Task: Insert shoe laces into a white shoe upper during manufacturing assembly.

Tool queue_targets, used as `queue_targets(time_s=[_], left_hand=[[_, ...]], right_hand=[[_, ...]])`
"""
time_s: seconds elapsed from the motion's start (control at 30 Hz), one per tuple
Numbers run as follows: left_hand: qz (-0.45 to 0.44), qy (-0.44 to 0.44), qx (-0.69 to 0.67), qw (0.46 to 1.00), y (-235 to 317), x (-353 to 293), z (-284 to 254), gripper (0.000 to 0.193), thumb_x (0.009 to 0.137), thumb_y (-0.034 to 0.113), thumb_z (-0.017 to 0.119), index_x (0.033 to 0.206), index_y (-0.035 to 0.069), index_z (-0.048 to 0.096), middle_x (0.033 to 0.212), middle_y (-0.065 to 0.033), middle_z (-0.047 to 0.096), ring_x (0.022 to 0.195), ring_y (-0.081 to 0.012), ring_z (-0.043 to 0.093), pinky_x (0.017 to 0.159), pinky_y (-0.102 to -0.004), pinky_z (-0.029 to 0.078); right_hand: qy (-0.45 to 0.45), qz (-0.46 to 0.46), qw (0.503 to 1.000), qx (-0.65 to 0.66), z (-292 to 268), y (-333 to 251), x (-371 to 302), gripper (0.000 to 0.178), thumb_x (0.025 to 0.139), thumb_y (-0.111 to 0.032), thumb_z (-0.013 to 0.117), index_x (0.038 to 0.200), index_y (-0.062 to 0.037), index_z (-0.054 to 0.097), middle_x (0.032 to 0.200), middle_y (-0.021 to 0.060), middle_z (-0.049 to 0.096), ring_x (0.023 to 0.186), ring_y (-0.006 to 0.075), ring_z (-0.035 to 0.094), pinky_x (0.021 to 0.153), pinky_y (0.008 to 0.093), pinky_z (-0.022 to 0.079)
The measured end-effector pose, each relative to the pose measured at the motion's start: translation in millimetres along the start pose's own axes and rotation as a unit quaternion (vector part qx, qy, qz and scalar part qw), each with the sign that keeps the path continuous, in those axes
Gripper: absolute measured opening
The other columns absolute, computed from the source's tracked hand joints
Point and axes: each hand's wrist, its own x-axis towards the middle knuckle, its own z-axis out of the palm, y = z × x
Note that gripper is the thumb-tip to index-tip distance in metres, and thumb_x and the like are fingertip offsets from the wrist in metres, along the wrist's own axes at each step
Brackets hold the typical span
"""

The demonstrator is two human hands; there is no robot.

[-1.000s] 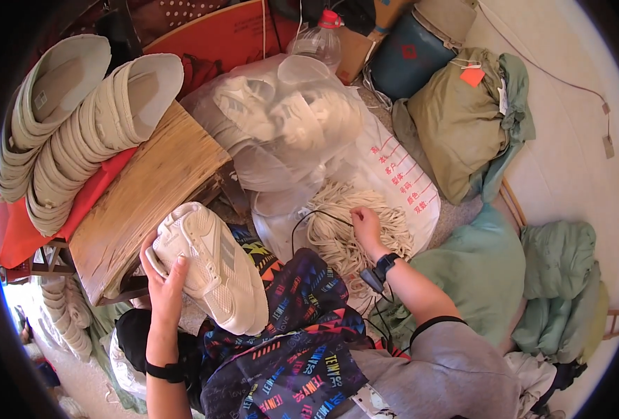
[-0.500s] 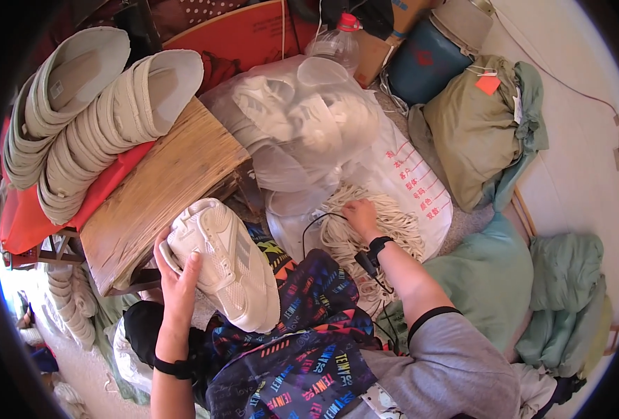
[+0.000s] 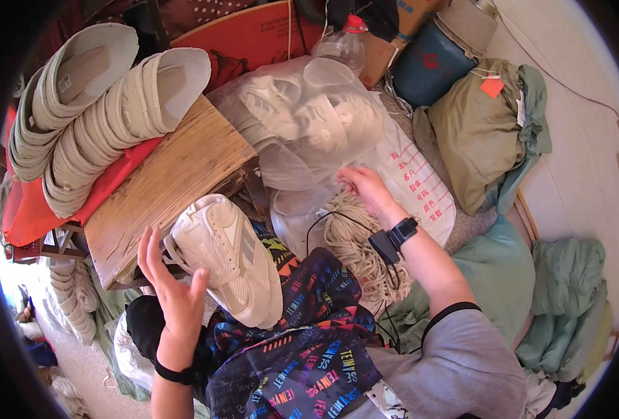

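A cream mesh sneaker (image 3: 236, 258) rests on the patterned apron (image 3: 309, 307) over my lap, its toe toward me. My left hand (image 3: 173, 297) is beside the shoe's heel with thumb and fingers spread, not gripping it. Above a heap of off-white shoelaces (image 3: 358, 244), my right hand (image 3: 369, 190) is raised, its thumb and fingers pinched together. What lies in the pinch, if anything, is too small to make out. A black device (image 3: 385, 246) with a cable is strapped at my right wrist.
To the left, stacked beige shoe uppers (image 3: 107, 133) stand by a wooden bench top (image 3: 163, 185). A clear plastic bag of sneakers (image 3: 309, 115) lies ahead on a white printed sack (image 3: 425, 188). Rightward are an olive sack (image 3: 474, 133), green cloth bundles (image 3: 568, 272) and a blue bucket (image 3: 432, 63).
My left hand has let go of the sneaker and spread its fingers. My right hand has lifted away from the shoelace heap, toward the plastic bag.
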Motion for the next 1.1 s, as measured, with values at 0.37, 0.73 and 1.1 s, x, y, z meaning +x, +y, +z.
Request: queue_targets(time_s=[0.37, 0.73, 1.1], left_hand=[[-0.211, -0.275, -0.59, 0.729, 54, 8, -38, 0.05, 0.094, 0.021, 0.065, 0.135, 0.001, 0.046, 0.099, -0.0055, 0.064, 0.075, -0.0075, 0.056, 0.068, -0.019, 0.044], [-0.105, -0.289, -0.347, 0.886, 9, -37, -71, 0.017, 0.098, 0.012, 0.055, 0.093, 0.003, 0.069, 0.082, 0.0001, 0.061, 0.076, -0.0078, 0.053, 0.071, -0.0235, 0.044], [-0.211, -0.305, -0.366, 0.854, 40, -29, -38, 0.021, 0.099, 0.017, 0.057, 0.102, 0.0, 0.068, 0.078, 0.0009, 0.062, 0.066, -0.0043, 0.054, 0.059, -0.0209, 0.045]], right_hand=[[-0.411, -0.324, 0.841, -0.134, 155, -151, -136, 0.012, 0.088, -0.006, 0.067, 0.099, -0.0047, 0.072, 0.094, 0.0028, 0.063, 0.09, 0.0108, 0.06, 0.077, 0.0252, 0.047], [-0.06, -0.288, 0.853, -0.431, 92, -115, -85, 0.017, 0.085, -0.001, 0.06, 0.099, -0.0059, 0.067, 0.09, 0.0084, 0.058, 0.08, 0.0221, 0.057, 0.072, 0.0312, 0.047], [-0.379, -0.254, 0.872, -0.178, 200, -86, -163, 0.023, 0.096, -0.007, 0.051, 0.117, 0.0006, 0.055, 0.101, 0.0129, 0.06, 0.094, 0.0243, 0.063, 0.084, 0.0328, 0.05]])
